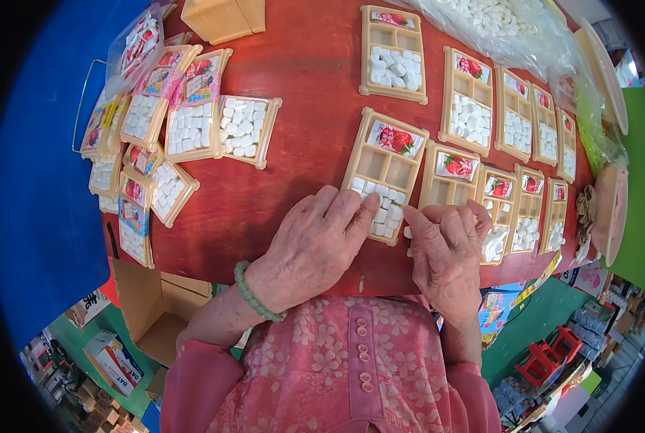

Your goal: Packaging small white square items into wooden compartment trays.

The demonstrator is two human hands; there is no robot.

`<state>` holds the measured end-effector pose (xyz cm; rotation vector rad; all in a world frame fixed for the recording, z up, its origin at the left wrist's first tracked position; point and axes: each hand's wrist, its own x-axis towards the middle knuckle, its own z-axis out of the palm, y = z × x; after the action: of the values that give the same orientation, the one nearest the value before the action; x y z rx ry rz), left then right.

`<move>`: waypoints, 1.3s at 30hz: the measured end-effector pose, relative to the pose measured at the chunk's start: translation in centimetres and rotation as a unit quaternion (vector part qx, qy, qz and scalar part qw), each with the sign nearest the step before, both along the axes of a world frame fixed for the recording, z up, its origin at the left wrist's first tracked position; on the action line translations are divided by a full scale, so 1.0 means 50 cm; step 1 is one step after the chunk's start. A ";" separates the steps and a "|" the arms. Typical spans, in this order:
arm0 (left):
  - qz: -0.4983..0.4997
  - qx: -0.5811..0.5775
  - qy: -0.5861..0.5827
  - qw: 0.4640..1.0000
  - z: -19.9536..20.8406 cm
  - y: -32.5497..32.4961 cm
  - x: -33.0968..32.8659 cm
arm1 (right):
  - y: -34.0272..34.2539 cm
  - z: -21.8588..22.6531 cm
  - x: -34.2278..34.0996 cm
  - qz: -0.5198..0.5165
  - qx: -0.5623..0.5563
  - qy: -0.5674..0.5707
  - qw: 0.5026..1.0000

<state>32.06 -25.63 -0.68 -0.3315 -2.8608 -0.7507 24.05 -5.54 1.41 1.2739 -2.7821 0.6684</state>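
Observation:
A cream plastic tray [348,179] lies before me, with a strawberry-printed sachet [394,137] in its top compartment and small white marshmallow-like pieces [386,216] in the lower one. Its two middle compartments are bare. My left hand [311,234], wearing a green bead bracelet [246,292], is bent over the tray's lower left edge, thumb on the white pieces; its fingertips are partly hidden. Just right of that tray, my right hand [449,249] has its fingers curled together over the lower part of a neighbouring tray [438,189]. What its fingers hold cannot be made out.
Several similar filled trays [470,108] stand in rows at the right. Packed trays [192,123] are piled at the left by a clear box of sachets [136,43]. A plastic bag of white pieces [492,18] lies at the far right, and stacked empty trays [225,18] at the back.

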 end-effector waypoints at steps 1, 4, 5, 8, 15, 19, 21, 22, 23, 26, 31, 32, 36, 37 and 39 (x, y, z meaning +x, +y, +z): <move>0.001 0.000 0.001 1.000 -0.002 0.001 0.000 | -0.002 -0.003 0.001 -0.002 -0.001 0.004 1.000; 0.002 0.001 -0.002 1.000 0.000 0.000 0.000 | -0.001 0.004 0.000 0.005 0.005 0.002 1.000; 0.002 0.002 -0.005 1.000 0.000 0.000 0.001 | 0.000 0.007 0.000 0.013 0.012 -0.004 1.000; 0.006 -0.001 0.002 1.000 -0.004 0.001 0.001 | -0.003 0.000 -0.003 0.024 0.017 0.012 0.999; 0.004 0.019 -0.003 1.000 0.001 -0.004 -0.001 | -0.014 0.004 -0.004 0.010 0.018 0.011 1.000; 0.013 0.066 0.013 0.998 0.003 -0.008 0.000 | -0.012 -0.003 -0.005 -0.017 -0.040 -0.007 0.999; 0.021 0.085 0.021 0.996 0.001 -0.008 0.002 | -0.011 -0.006 -0.008 -0.023 -0.072 -0.021 0.997; 0.034 0.112 0.036 0.993 0.000 -0.006 0.002 | -0.011 -0.008 -0.010 -0.023 -0.095 -0.031 0.995; 0.046 0.138 0.050 0.988 -0.002 -0.005 0.001 | -0.011 -0.010 -0.012 -0.023 -0.118 -0.041 0.992; 0.041 0.174 0.043 0.983 -0.005 -0.004 0.003 | -0.014 -0.020 -0.022 -0.003 -0.114 -0.054 0.992; 0.046 0.176 0.048 0.982 -0.012 0.001 0.001 | -0.026 -0.017 -0.020 -0.006 -0.087 -0.019 0.996; 0.048 0.179 0.052 0.981 -0.012 0.001 0.000 | -0.027 -0.016 -0.019 -0.009 -0.075 -0.009 0.997; 0.040 0.151 0.044 0.987 -0.020 -0.003 0.001 | -0.031 -0.013 -0.019 -0.005 -0.081 -0.010 0.997; 0.037 0.151 0.049 0.987 -0.021 -0.003 0.000 | -0.030 -0.010 -0.020 -0.005 -0.077 -0.016 0.997; 0.035 0.151 0.054 0.986 -0.023 -0.004 0.001 | -0.031 -0.010 -0.021 -0.004 -0.073 -0.023 0.997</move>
<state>32.10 -25.82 -1.86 -0.2199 -2.5921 -1.0972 23.02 -7.09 0.92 1.2353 -2.7134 0.8917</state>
